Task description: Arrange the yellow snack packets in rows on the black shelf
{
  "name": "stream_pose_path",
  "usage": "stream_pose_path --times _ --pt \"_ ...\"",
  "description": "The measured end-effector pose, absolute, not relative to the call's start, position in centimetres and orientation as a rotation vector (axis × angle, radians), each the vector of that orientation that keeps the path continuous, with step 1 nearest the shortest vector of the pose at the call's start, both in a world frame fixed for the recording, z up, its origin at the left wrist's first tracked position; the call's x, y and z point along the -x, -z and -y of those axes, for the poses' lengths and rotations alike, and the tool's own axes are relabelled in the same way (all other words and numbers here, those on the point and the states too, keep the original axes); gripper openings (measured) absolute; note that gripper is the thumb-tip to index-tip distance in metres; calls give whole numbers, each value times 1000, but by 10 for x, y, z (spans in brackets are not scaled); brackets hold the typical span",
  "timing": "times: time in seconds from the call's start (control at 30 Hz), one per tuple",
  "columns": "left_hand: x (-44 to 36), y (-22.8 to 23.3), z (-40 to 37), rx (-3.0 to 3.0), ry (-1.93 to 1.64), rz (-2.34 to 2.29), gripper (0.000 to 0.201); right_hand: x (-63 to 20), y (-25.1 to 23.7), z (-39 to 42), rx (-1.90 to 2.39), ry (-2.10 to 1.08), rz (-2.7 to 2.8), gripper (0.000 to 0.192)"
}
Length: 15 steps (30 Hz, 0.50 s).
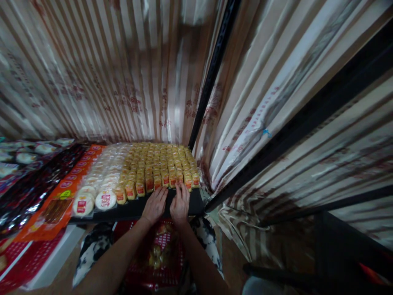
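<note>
Rows of small yellow wrapped snack packets [159, 164] with red labels stand packed together on a black shelf [187, 205]. My left hand [156, 204] reaches to the front row, its fingers stretched out low against the packets. Close beside it, my right hand [180, 204] has its fingertips against the front packets nearer the right end. Neither hand shows a packet lifted from the row. To the left of the yellow packets lie rows of round white wrapped packets [106, 199].
An orange snack bag [58, 205] and dark shiny packs [39, 180] fill the shelf's left. A red basket [135, 262] holding wrapped items sits below my arms. Behind stand striped plastic sheeting [147, 82] and a black metal post [211, 78].
</note>
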<state>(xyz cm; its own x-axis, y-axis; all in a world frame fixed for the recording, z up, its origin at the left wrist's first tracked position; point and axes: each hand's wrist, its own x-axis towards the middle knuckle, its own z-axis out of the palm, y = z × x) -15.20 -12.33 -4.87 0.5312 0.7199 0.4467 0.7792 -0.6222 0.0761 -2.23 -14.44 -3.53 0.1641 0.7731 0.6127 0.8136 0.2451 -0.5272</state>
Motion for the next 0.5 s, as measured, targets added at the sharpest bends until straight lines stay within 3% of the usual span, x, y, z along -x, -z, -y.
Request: stream_pose_path --times 0.5 --pt "152 53 122 2591 710 1231 42 -11 53 144 1666 73 1495 62"
